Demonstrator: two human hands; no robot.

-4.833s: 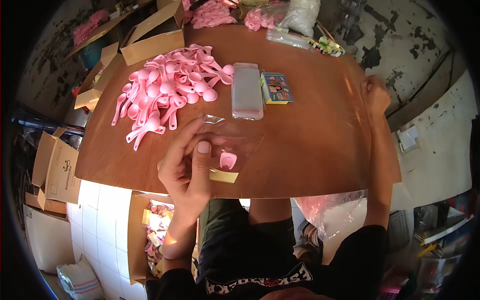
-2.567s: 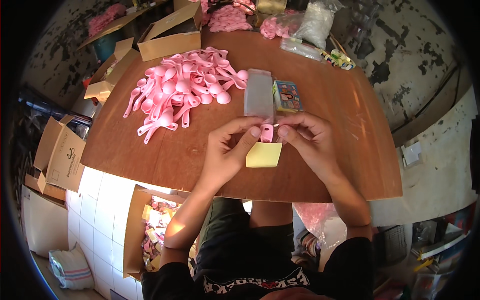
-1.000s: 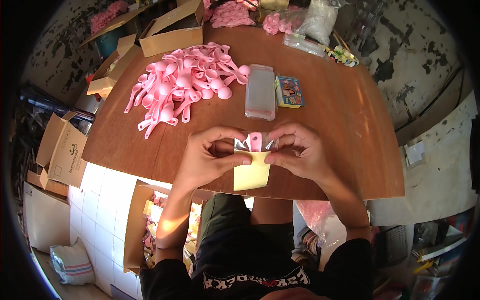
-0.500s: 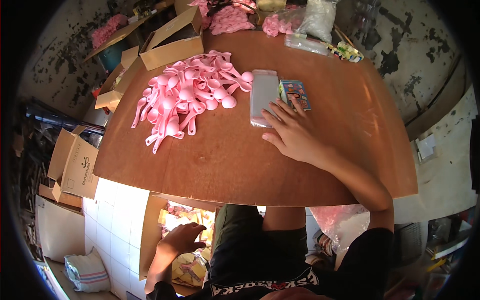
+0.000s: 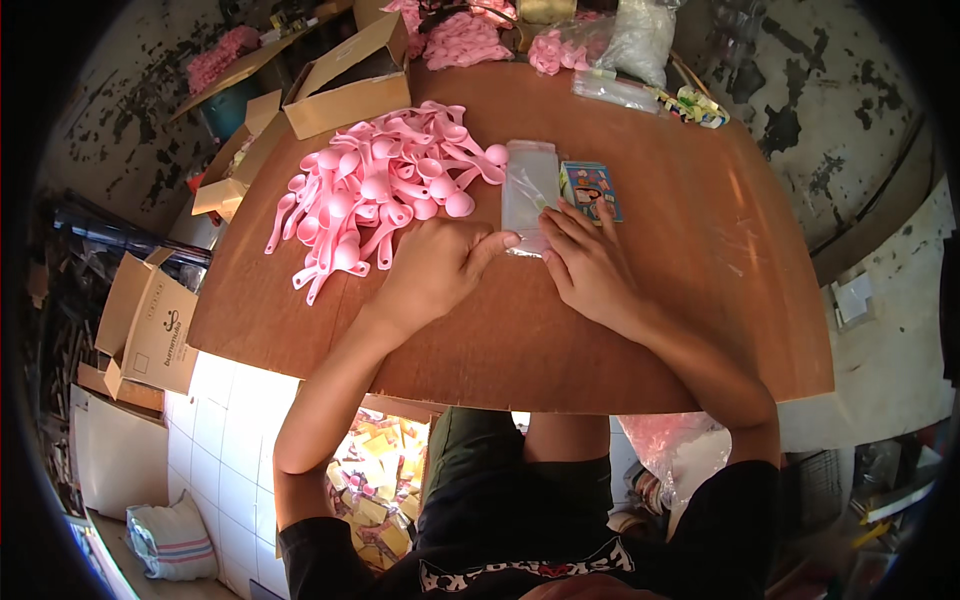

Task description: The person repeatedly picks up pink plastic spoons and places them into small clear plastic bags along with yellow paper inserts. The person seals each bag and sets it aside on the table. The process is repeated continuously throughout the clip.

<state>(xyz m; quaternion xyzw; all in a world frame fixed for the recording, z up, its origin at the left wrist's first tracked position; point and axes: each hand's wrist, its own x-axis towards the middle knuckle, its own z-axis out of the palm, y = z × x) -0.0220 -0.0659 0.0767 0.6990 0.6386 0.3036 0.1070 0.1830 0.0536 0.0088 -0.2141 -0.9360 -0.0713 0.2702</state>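
Resting on the near end of the stack of clear plastic bags (image 5: 528,192), just right of the pile of pink spoons (image 5: 375,190) on the round wooden table (image 5: 640,330), both hands meeting at the stack's lower edge. Left hand (image 5: 432,268) lying knuckles-up, fingers curled loosely, fingertip touching the stack's near left corner, pinching nothing clearly visible. Right hand (image 5: 588,262) flat with fingers spread, tips reaching over the stack's near right corner toward the small colourful box (image 5: 590,188) just beside it.

place: small packing workshop | signs: heaped pink spoons (image 5: 385,190), cardboard boxes (image 5: 345,75), filled plastic bags (image 5: 635,35)
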